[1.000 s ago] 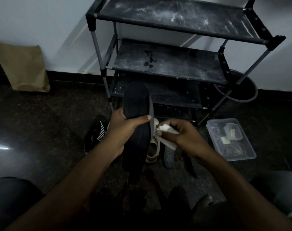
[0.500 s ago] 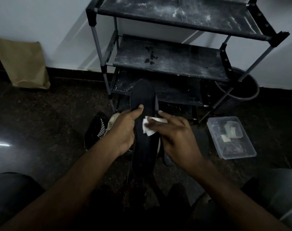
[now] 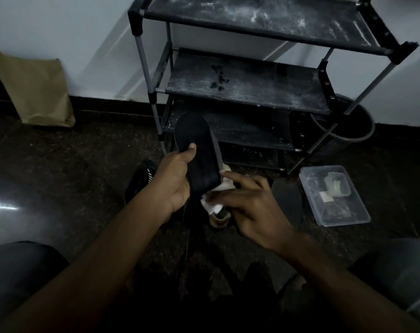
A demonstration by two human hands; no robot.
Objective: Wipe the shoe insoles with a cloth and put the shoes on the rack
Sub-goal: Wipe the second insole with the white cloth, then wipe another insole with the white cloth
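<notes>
Left hand (image 3: 174, 181) grips insole (image 3: 199, 152) at frame centre; right hand (image 3: 249, 207) presses cloth (image 3: 213, 203) to its lower end, fingers curled over it.

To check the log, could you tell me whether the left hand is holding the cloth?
No, the left hand grips the insole, while the right hand holds the cloth against it.

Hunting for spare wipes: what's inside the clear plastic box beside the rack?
The clear box holds a few pale folded pieces and dark bits nearer you; dimness hides what they are.
</notes>
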